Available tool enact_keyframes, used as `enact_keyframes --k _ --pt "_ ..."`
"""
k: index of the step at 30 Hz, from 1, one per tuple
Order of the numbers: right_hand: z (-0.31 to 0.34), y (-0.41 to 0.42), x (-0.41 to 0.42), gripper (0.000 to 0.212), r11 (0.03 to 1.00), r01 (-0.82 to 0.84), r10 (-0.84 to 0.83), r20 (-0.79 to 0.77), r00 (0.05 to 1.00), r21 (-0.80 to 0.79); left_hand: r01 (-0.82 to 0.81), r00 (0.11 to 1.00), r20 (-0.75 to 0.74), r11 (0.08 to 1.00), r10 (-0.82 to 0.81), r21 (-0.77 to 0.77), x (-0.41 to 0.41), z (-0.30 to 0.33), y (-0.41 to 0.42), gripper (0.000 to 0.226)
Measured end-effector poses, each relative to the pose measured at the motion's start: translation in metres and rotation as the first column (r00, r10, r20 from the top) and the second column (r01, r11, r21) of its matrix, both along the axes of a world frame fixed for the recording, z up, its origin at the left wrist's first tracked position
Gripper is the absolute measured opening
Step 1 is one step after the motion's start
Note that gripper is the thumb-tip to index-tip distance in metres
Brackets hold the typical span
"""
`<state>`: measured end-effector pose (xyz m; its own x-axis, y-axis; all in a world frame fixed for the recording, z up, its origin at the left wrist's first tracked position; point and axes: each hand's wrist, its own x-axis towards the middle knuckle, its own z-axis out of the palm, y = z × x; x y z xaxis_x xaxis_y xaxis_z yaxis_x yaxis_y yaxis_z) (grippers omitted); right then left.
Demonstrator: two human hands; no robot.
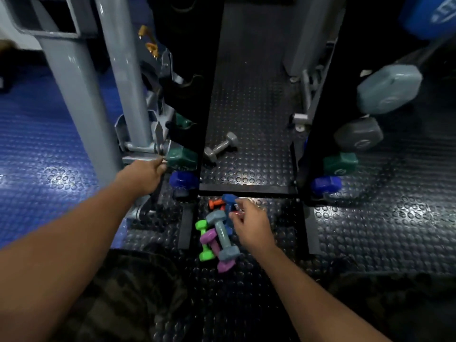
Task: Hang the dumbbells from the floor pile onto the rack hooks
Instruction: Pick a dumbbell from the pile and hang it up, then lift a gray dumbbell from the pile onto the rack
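Observation:
A small pile of dumbbells lies on the black studded floor between the rack's feet: a grey-blue one point(222, 233) on top, with green point(203, 240), purple point(217, 250) and orange point(215, 203) ones around it. My right hand point(250, 224) grips the handle of a blue dumbbell point(229, 201) at the pile's far end. My left hand point(145, 175) reaches to the left rack upright, its fingers at the end of a dark green dumbbell point(181, 157) hanging there. A dark blue dumbbell point(182, 181) hangs just below it.
A grey dumbbell point(220, 146) lies alone on the floor inside the rack. The right upright carries blue point(325, 185), green point(340, 164), grey point(357, 134) and large pale blue point(388, 88) dumbbells. Grey machine posts point(81, 90) stand at the left, blue matting beyond.

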<state>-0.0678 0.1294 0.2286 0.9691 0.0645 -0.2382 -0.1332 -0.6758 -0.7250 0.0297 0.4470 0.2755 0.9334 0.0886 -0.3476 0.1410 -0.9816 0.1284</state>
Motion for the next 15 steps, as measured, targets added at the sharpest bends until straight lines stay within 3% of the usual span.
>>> enact_keyframes --k 5,11,15 --pt "-0.021 -0.012 -0.035 0.028 0.998 -0.055 0.054 -0.072 0.996 -0.017 -0.036 0.996 -0.07 0.988 0.047 0.149 -0.045 -0.004 -0.041 0.051" --pt "-0.042 -0.012 -0.044 0.032 0.999 -0.046 0.044 -0.124 0.991 -0.008 0.122 0.976 -0.192 0.989 -0.105 0.082 -0.099 -0.049 -0.116 0.069" --pt "-0.064 -0.014 -0.048 0.041 0.996 -0.092 0.086 -0.194 0.977 -0.021 0.175 0.962 -0.22 0.984 -0.164 0.034 -0.103 -0.085 -0.142 0.059"
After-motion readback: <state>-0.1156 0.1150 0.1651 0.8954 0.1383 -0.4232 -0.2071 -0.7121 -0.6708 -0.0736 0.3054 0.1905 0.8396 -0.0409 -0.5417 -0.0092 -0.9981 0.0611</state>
